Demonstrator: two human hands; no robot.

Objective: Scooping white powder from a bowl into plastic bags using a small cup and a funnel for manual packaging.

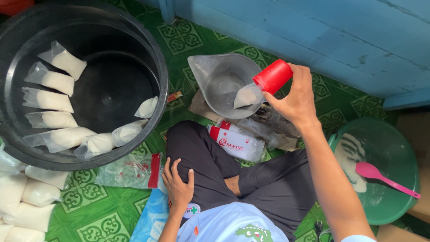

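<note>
My right hand [296,96] holds a red plastic cup [272,76] tipped on its side over a clear scale bowl [221,85]. A small clear bag of white powder [247,95] hangs at the cup's mouth, inside the bowl. My left hand [178,183] rests flat on my left knee, fingers apart, holding nothing. I sit cross-legged in dark trousers on a green patterned floor mat [96,210].
A big black tub [80,80] at the left holds several filled white bags [53,112] along its inner wall. More filled bags [22,197] lie at the lower left. A green basin [380,170] with white powder and a pink spoon [380,177] stands at the right. Packs of empty bags [235,141] lie by my legs. A blue wooden wall [313,31] is ahead.
</note>
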